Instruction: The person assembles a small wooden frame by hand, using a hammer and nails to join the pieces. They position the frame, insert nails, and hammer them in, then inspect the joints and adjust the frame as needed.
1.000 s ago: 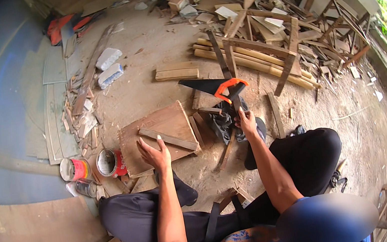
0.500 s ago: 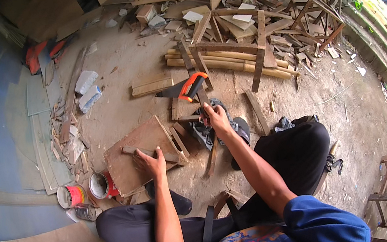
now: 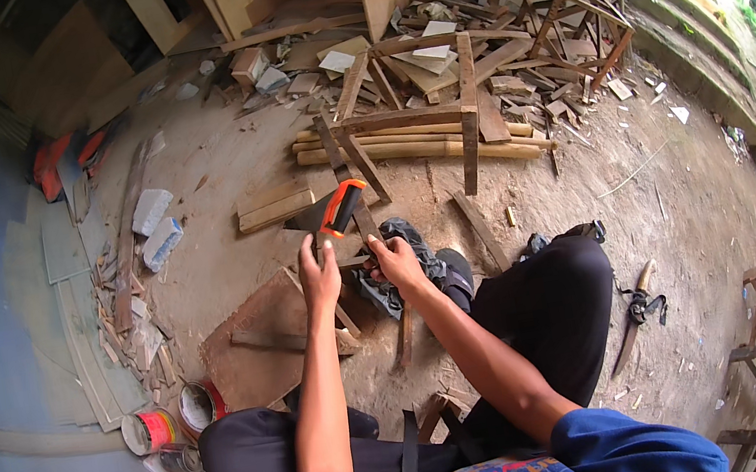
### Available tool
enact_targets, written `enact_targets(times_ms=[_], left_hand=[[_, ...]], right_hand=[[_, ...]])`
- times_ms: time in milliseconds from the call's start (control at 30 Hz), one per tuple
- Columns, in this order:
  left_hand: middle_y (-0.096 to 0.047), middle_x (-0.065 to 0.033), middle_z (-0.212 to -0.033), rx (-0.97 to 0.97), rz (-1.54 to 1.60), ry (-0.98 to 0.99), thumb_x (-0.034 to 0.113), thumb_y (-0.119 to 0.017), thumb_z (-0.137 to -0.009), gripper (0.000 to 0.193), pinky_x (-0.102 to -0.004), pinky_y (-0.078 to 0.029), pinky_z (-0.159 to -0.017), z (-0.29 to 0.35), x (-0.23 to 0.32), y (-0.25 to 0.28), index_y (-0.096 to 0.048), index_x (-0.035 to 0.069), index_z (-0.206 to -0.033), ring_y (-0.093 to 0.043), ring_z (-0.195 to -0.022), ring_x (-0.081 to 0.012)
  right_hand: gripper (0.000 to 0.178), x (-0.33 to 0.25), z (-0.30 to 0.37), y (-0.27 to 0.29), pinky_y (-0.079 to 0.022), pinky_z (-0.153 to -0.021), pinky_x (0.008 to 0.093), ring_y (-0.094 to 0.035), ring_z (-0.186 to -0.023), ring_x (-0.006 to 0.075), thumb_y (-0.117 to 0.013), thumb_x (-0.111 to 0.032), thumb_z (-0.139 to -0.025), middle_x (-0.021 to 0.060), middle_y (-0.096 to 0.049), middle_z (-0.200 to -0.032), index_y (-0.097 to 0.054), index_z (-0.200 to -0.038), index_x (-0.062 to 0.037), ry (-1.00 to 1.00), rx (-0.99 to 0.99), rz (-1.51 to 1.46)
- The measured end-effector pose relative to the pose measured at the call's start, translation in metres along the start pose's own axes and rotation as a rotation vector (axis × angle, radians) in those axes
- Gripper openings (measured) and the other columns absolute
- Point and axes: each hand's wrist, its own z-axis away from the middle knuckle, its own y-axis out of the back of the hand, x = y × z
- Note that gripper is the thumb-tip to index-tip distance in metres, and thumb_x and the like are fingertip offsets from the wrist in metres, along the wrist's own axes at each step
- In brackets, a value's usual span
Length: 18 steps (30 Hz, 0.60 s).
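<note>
A handsaw (image 3: 341,208) with an orange and black handle and dark blade lies in front of my hands, its handle crossing a long wooden strip (image 3: 338,158). Just below the handle is my left hand (image 3: 319,273), thumb and fingers apart; whether it touches the saw is hard to tell. My right hand (image 3: 396,265) has its fingers closed round the strip's near end. To the left, a brown board (image 3: 250,330) leans low, with a short wooden piece (image 3: 268,340) on it. A dark plastic bag (image 3: 402,232) sits beyond my right hand, partly hidden.
A wooden frame (image 3: 404,119) stands ahead over bamboo poles (image 3: 513,149), with scrap wood piled behind. Two red-labelled cans (image 3: 148,431) are at left. A knife with a wooden handle (image 3: 636,319) lies right of my knee, and a short plank (image 3: 277,210) lies ahead.
My left hand has left the wooden piece on the board and moved up and right to the saw handle. My right hand stays at the strip. The view has shifted.
</note>
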Motion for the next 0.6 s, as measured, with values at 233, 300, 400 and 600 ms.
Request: enact_targets(times_ms=[233, 300, 400, 600], left_hand=[[-0.052, -0.026, -0.134, -0.38, -0.251, -0.24, 0.026, -0.058, -0.092, 0.058, -0.0451, -0.04, -0.103, -0.014, -0.015, -0.045, -0.039, 0.0, -0.141, -0.051, -0.123, -0.0417], [-0.053, -0.0258, -0.134, -0.336, -0.276, -0.273, 0.024, -0.058, -0.091, 0.057, -0.0445, -0.041, -0.103, -0.016, -0.025, -0.054, -0.041, 0.0, -0.139, -0.051, -0.123, -0.0413], [-0.059, -0.0252, -0.125, -0.317, -0.339, -0.146, 0.024, -0.059, -0.091, 0.049, -0.0444, -0.043, -0.099, -0.028, -0.031, -0.067, -0.051, -0.002, -0.132, -0.056, -0.117, -0.0405], [-0.062, -0.0265, -0.116, -0.27, -0.13, -0.147, 0.03, -0.062, -0.091, 0.046, -0.0446, -0.044, -0.096, -0.039, -0.021, -0.087, -0.058, -0.003, -0.123, -0.058, -0.111, -0.0411]], right_hand=[[0.046, 0.023, -0.014, 0.024, -0.044, -0.044, 0.0275, -0.054, -0.047, 0.014, -0.049, -0.046, -0.099, 0.008, -0.063, -0.067, -0.055, -0.089, -0.0018, -0.076, 0.095, -0.192], [0.048, 0.026, -0.016, 0.028, -0.045, -0.045, 0.0283, -0.056, -0.048, 0.0149, -0.048, -0.048, -0.099, 0.008, -0.063, -0.066, -0.058, -0.084, -0.0026, -0.078, 0.099, -0.201], [0.045, 0.027, -0.022, 0.03, -0.049, -0.049, 0.0262, -0.06, -0.052, 0.0148, -0.055, -0.048, -0.096, 0.0088, -0.067, -0.073, -0.057, -0.096, -0.0038, -0.165, 0.057, -0.211], [0.053, 0.035, -0.03, 0.044, -0.051, -0.049, 0.0276, -0.064, -0.055, 0.0168, -0.061, -0.052, -0.091, 0.0101, -0.067, -0.071, -0.06, -0.087, 0.0002, -0.106, 0.112, -0.166]])
